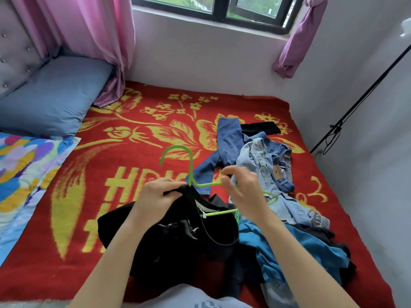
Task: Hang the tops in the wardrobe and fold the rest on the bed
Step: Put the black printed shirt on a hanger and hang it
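Observation:
A black top [169, 236] lies on the red bed cover [124, 170] in front of me, partly threaded onto a green plastic hanger [189, 165]. My left hand [160, 194] grips the black top's shoulder at the hanger's neck. My right hand [242, 185] pinches the hanger's right arm between thumb and fingers. To the right lies a pile of clothes: dark blue jeans [226, 141], a pale denim garment [258, 161], a bright blue garment [295, 245] and a black piece [260, 127].
A blue pillow [51, 101] and a multicoloured one [24, 170] lie at the left by the padded headboard. Pink curtains [95, 36] hang beside the window [222, 10]. A black stand [360, 101] leans along the right wall.

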`<act>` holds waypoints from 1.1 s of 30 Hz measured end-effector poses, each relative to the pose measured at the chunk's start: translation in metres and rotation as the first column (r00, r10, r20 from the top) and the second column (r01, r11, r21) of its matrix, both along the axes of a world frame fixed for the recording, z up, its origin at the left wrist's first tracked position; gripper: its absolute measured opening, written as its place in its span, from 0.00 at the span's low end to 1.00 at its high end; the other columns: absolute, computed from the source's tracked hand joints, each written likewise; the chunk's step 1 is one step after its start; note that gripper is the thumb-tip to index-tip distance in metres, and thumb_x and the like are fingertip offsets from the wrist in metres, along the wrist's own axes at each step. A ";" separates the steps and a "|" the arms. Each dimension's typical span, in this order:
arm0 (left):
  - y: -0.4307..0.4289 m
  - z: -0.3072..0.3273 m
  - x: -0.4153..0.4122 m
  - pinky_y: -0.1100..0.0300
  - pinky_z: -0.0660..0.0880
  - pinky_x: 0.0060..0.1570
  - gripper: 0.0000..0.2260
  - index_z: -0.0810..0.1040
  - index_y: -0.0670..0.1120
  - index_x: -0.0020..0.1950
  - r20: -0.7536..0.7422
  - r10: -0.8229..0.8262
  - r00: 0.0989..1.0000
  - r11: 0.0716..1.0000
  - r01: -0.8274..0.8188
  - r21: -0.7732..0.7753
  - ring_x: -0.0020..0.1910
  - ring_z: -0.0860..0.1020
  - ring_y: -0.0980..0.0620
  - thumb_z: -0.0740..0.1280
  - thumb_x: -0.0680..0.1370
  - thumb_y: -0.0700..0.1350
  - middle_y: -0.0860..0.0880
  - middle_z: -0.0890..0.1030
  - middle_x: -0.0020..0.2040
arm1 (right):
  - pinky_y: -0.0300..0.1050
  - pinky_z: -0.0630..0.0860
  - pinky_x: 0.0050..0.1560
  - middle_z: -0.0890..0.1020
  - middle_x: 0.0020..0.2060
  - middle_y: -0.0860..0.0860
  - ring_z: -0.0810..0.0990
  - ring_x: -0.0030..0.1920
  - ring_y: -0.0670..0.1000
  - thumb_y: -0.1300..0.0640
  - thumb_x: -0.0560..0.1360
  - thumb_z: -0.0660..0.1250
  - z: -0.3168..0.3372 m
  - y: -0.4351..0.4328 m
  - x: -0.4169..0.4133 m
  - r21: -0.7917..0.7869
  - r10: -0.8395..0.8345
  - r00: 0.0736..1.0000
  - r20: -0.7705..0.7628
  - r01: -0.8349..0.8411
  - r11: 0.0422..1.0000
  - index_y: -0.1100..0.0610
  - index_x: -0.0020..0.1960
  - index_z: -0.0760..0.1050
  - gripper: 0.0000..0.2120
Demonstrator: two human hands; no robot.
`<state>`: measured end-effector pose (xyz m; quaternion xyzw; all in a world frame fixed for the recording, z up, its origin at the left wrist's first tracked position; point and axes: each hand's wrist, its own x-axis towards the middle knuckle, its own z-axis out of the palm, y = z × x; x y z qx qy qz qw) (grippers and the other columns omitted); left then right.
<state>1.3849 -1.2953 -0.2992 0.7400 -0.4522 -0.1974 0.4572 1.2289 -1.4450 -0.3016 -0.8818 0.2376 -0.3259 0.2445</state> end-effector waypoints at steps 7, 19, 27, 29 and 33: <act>0.013 0.024 0.006 0.77 0.68 0.45 0.26 0.80 0.64 0.40 -0.150 0.059 0.987 0.987 -0.081 -0.141 0.42 0.76 0.67 0.68 0.71 0.28 0.63 0.81 0.40 | 0.45 0.66 0.42 0.73 0.36 0.49 0.71 0.39 0.51 0.38 0.72 0.53 -0.021 -0.043 -0.044 0.476 -0.558 0.822 0.112 0.449 0.756 0.55 0.48 0.70 0.20; 0.018 0.023 0.000 0.76 0.71 0.42 0.34 0.78 0.73 0.35 -0.154 0.091 0.984 0.967 -0.124 -0.223 0.40 0.78 0.66 0.69 0.71 0.29 0.64 0.81 0.38 | 0.48 0.71 0.52 0.75 0.41 0.49 0.75 0.46 0.51 0.51 0.79 0.60 -0.084 -0.008 -0.028 0.725 -0.467 0.871 -0.151 0.419 0.547 0.57 0.56 0.68 0.10; 0.027 0.019 0.003 0.76 0.71 0.41 0.33 0.79 0.71 0.34 -0.187 0.078 0.979 0.961 -0.124 -0.249 0.38 0.78 0.66 0.68 0.71 0.27 0.64 0.81 0.37 | 0.41 0.73 0.40 0.77 0.31 0.48 0.76 0.32 0.42 0.64 0.73 0.64 -0.103 -0.008 -0.022 0.576 -0.120 0.871 -0.477 0.413 0.706 0.52 0.42 0.76 0.07; 0.033 0.014 0.010 0.77 0.70 0.41 0.32 0.80 0.69 0.35 -0.199 0.087 0.976 0.962 -0.134 -0.237 0.38 0.78 0.67 0.68 0.70 0.27 0.64 0.81 0.37 | 0.36 0.70 0.29 0.75 0.26 0.48 0.72 0.21 0.39 0.67 0.73 0.63 -0.094 -0.020 -0.033 0.673 -0.212 0.885 -0.415 0.455 0.584 0.54 0.36 0.75 0.11; 0.042 -0.002 0.022 0.77 0.71 0.45 0.33 0.79 0.71 0.35 -0.154 0.087 0.984 0.980 -0.112 -0.164 0.41 0.78 0.66 0.69 0.71 0.28 0.65 0.81 0.41 | 0.32 0.67 0.19 0.75 0.21 0.48 0.70 0.17 0.41 0.70 0.75 0.62 -0.059 -0.042 -0.054 0.809 -0.360 0.902 -0.236 0.388 0.442 0.58 0.37 0.75 0.12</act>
